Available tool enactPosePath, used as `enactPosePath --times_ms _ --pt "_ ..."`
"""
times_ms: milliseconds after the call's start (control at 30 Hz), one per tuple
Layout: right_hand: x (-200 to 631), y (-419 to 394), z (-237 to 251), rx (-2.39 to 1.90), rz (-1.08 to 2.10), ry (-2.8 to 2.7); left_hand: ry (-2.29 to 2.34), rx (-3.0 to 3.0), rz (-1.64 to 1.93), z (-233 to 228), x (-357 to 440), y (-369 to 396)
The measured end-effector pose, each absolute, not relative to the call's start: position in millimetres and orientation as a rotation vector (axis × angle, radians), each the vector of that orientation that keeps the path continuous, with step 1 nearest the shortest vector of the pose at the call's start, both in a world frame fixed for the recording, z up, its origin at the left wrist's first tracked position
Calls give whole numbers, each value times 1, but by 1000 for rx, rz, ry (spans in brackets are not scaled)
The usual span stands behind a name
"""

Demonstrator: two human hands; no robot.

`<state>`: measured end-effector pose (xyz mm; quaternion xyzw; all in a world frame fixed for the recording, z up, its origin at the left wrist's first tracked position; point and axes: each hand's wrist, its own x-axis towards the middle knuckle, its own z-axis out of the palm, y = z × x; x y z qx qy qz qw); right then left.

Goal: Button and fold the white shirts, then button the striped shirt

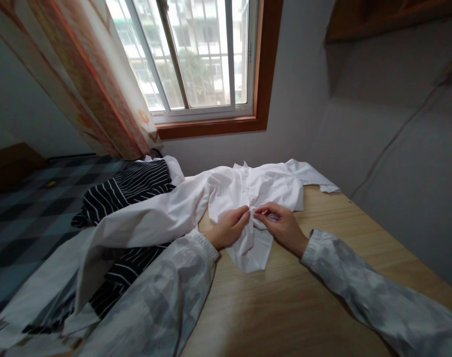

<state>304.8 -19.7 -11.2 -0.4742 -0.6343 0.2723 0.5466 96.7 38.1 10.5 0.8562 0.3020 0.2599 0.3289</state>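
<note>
A white shirt (229,186) lies spread over the wooden table, its collar toward the wall and one sleeve stretched to the right. My left hand (231,225) is closed, pinching the shirt's front placket near the lower middle. Just to the right, my right hand (281,223) pinches the same gathered spot with thumb and fingertips. Between the fingers the cloth is bunched, and any button there is too small to make out. The shirt's lower hem hangs in folds beneath both hands, over the tabletop.
Black-and-white striped clothing (127,186) and more white cloth lie heaped at the left, beside a bed with a checked cover (28,198). The wooden table (285,307) meets the wall behind. A curtain (110,89) hangs by the window, and a cable (389,144) runs down the right wall.
</note>
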Motion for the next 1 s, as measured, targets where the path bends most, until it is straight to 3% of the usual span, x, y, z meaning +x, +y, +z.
enactPosePath --times_ms 500,1000 --pt "306 -19 -10 -1096 630 -1572 786 2293 671 2 96 41" --pt "316 -4 -20 -1016 1155 -1393 754 2417 676 3 97 39"
